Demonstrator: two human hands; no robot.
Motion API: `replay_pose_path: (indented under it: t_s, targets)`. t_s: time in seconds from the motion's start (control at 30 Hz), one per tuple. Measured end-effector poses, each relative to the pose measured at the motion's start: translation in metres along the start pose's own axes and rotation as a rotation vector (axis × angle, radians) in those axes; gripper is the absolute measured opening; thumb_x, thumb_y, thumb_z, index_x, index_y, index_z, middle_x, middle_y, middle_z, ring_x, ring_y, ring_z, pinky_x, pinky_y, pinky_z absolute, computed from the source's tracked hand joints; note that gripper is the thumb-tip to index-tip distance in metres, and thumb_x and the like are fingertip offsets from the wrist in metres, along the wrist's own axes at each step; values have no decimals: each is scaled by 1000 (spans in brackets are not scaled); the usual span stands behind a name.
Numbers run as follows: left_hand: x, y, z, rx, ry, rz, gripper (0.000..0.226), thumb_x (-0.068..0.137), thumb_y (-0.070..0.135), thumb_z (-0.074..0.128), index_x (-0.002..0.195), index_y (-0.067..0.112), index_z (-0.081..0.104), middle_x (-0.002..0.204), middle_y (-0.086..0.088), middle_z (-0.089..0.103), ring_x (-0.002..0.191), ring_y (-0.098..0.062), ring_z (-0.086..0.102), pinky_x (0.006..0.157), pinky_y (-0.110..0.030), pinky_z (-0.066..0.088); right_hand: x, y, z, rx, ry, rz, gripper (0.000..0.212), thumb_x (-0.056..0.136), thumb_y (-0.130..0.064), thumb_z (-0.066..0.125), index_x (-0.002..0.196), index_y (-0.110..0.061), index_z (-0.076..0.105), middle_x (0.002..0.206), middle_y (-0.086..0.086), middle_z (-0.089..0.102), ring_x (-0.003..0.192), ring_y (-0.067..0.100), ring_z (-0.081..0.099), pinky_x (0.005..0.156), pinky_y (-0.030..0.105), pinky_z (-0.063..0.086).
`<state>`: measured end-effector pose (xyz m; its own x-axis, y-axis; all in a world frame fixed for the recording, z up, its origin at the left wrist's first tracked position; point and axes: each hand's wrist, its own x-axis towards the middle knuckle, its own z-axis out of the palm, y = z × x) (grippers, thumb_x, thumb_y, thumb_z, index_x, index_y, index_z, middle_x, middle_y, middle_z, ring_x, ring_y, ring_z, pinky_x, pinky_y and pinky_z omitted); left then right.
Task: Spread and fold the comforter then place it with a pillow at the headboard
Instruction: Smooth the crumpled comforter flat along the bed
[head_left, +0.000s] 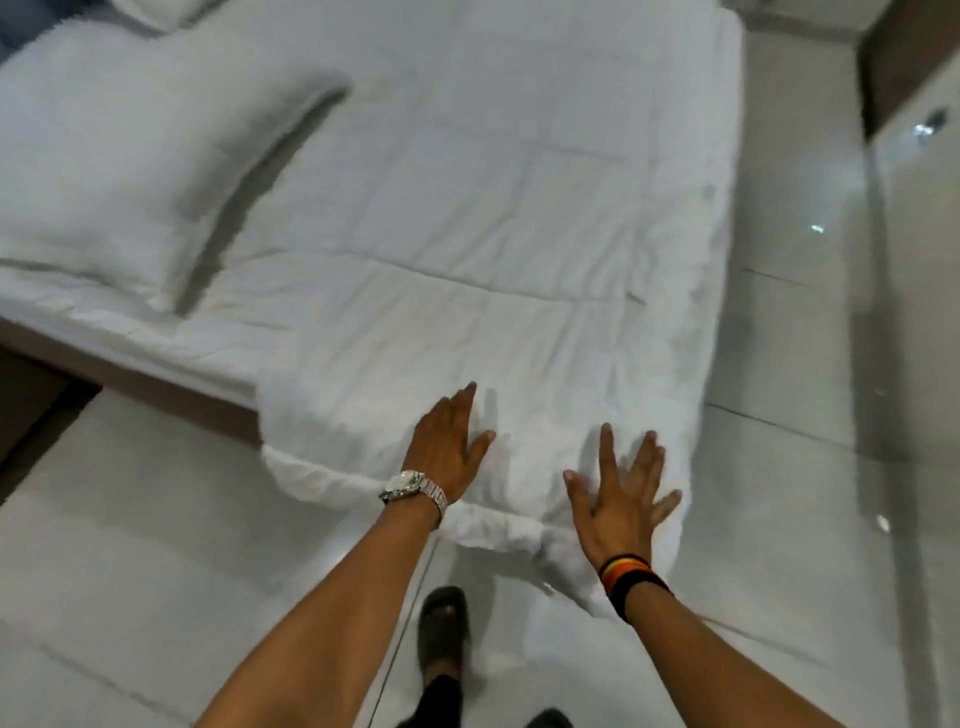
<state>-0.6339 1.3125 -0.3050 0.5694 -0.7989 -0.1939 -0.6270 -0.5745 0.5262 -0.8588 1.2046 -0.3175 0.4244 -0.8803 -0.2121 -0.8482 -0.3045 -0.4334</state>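
A white quilted comforter (467, 249) lies spread across the bed, and its near edge hangs over the bed's corner toward the floor. My left hand (449, 444), with a silver watch on the wrist, rests flat on that near edge with fingers apart. My right hand (621, 491), with a striped wristband, presses flat beside it, fingers splayed. Neither hand holds anything. A white pillow (135, 156) lies on the bed at the left, and the corner of another pillow (156, 10) shows at the top left.
The bed frame's brown side (156, 384) runs along the left. Glossy pale floor tiles (805, 364) surround the bed on the right and in front. My sandalled foot (444, 629) stands on the floor below my hands. A dark wall edge (893, 62) rises at top right.
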Motion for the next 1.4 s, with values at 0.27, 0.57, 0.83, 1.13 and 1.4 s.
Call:
replay_pose_path:
  t_s: [0.27, 0.57, 0.83, 1.13, 1.4]
  targets:
    - [55, 44, 74, -48, -38, 249, 73, 106, 56, 35, 166, 27, 5, 173, -2, 10, 159, -21, 9, 128, -43, 14, 27, 66, -5, 418, -44, 437, 131, 53, -96, 68, 144, -71, -23, 164, 14, 26, 146, 41, 37, 118, 59, 33]
    - [51, 46, 79, -145, -120, 238, 67, 108, 49, 34, 165, 31, 5, 172, 0, 15, 159, -24, 12, 129, -43, 11, 3, 29, -14, 600, 45, 280, 128, 72, -50, 90, 163, -47, 1, 153, 2, 50, 131, 29, 56, 96, 29, 44]
    - [-2, 66, 65, -3, -234, 289, 68, 105, 56, 31, 165, 37, 5, 166, -8, 33, 155, -33, 25, 123, -50, 26, -72, 78, -40, 403, 106, 442, 101, 83, -60, 76, 161, -51, 13, 136, 7, 56, 115, 31, 60, 94, 39, 50]
    - [-80, -56, 50, -199, 84, -98, 76, 102, 59, 43, 165, 29, 15, 173, -4, 10, 159, -22, 10, 126, -51, 20, -123, 57, 40, 757, 55, 787, 113, 80, -70, 72, 162, -49, -4, 173, 11, -3, 158, 39, 10, 121, 60, 22]
    - [-69, -208, 62, -667, 261, -895, 112, 77, 92, 46, 160, 45, -14, 173, -9, -3, 157, -38, 16, 122, -64, 14, -63, 40, 158, 1199, 288, 858, 125, 59, -90, 73, 133, -79, -27, 173, -9, 5, 153, 30, 30, 113, 65, 40]
